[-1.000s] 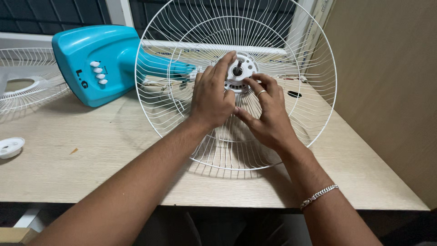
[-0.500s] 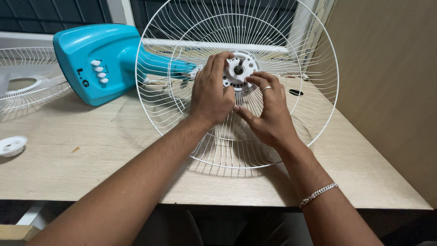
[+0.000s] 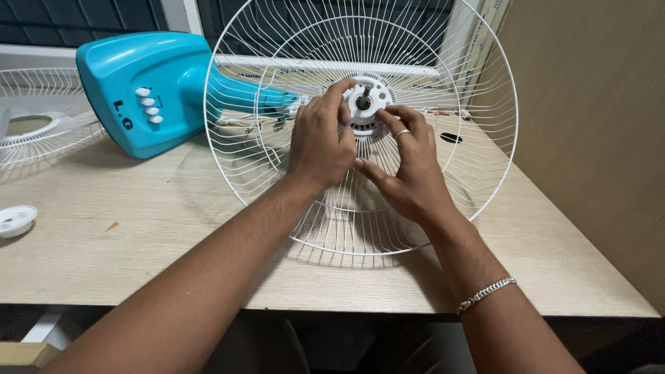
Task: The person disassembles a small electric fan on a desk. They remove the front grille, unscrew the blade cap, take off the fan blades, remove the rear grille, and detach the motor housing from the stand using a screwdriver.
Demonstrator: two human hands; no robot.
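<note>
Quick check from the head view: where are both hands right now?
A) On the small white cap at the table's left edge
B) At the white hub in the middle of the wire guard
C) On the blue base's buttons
B: the left hand and right hand both have fingertips at the white hub in the centre of the wire guard.

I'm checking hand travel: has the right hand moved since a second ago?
Yes. The right hand has crept up toward the white hub, fingertips now nearer the shaft.

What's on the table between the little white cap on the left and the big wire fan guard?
In the head view, only bare tabletop lies between the white cap and the wire guard, apart from one small brown fleck.
</note>
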